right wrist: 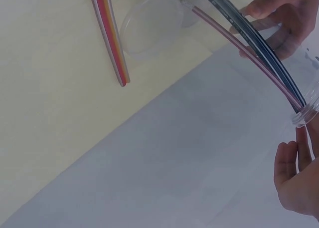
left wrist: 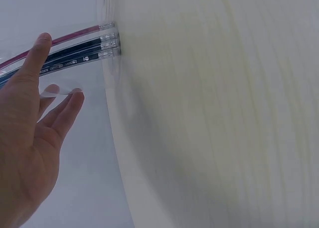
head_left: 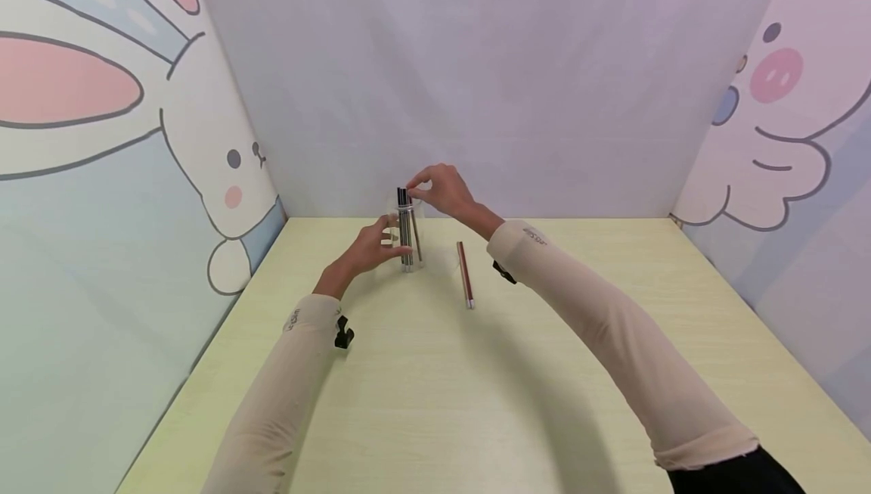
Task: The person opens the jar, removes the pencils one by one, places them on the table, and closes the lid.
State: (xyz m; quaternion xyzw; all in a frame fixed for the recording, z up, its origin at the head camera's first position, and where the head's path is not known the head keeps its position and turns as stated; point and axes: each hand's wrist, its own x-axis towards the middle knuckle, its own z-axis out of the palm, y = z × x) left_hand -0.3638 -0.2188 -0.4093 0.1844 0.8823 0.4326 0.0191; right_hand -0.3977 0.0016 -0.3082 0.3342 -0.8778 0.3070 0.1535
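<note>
A clear jar (head_left: pixel 406 208) stands upright at the back of the table, holding several dark pencils (left wrist: pixel 75 53) and a red pencil (left wrist: pixel 75 34). My left hand (head_left: pixel 370 247) grips its side, thumb in front and fingers behind, as the left wrist view (left wrist: pixel 30 123) also shows. At the mouth, the thumb and forefinger of my right hand (head_left: pixel 444 190) pinch the top of the red pencil; the exact contact is partly hidden in the right wrist view. The pencils' lower ends rest on the jar's bottom.
To the right of the jar lie a few loose pencils (head_left: pixel 466 274), red and orange among them. A clear round lid (right wrist: pixel 152 27) lies on the table (head_left: pixel 408 388) between them and the jar. A pale wall (head_left: pixel 476 85) rises behind; cartoon panels flank the table.
</note>
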